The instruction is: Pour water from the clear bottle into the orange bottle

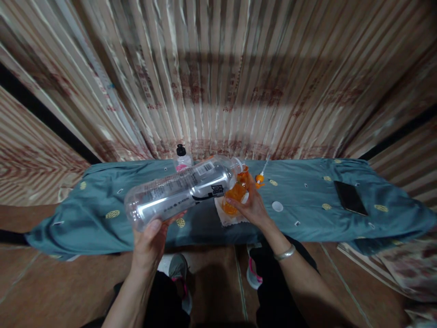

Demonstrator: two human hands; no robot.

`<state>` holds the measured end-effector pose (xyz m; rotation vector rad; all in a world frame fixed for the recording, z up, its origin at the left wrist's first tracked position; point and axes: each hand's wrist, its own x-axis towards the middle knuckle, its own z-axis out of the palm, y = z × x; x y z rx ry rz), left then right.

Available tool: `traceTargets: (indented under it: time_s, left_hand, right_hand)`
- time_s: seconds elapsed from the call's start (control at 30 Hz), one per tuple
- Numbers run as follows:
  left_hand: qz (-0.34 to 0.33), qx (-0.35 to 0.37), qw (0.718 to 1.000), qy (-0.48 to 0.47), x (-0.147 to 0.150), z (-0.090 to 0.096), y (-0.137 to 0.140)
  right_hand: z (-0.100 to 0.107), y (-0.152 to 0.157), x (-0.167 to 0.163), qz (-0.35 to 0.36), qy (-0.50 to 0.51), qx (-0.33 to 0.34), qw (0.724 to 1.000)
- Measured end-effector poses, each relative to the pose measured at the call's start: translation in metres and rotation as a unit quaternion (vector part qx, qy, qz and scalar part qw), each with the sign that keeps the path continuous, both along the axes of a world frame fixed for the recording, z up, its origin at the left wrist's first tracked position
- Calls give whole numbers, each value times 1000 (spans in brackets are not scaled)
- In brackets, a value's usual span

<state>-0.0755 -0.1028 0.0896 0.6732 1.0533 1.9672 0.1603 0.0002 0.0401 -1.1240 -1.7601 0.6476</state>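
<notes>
My left hand (150, 237) is closed round the lower part of a large clear plastic bottle (180, 189) with a silver label. The bottle is tilted, its uncapped mouth pointing right and slightly up in the view, at the mouth of a small orange translucent bottle (235, 196). My right hand (252, 205) is wrapped round that orange bottle from the right. Whether liquid passes between the two mouths I cannot tell. Under the orange bottle lies a pale cloth (235, 221). An orange pump top (260, 178) with a clear tube rests just beyond my right hand.
A clear bottle with a black pump (181, 150) stands behind the large bottle. A white round cap (277, 206) and a dark phone-like slab (350, 197) lie to the right on the teal cloth-covered table (307, 228). A striped curtain (218, 91) hangs behind.
</notes>
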Motion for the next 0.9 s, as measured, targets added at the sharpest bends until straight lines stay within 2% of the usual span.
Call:
traceTargets:
  time_s: [0.17,0.37,0.53,0.9]
  left_hand:
    - [-23,15,999,22,-3,-5,-1]
    - [-1,-7,1000,19,2,-3,-3]
    - [17,-4,1000,13,4,-1,-5]
    - [10,-6,1000,14,9,-2,-20]
  right_hand:
    - [-3,2,0,-11,3,2,1000]
    - [-5,4,0,-10,0,-12,1000]
    - [2,3,-3,4,22,-19,1000]
    - [2,4,-5,18,17,-19,999]
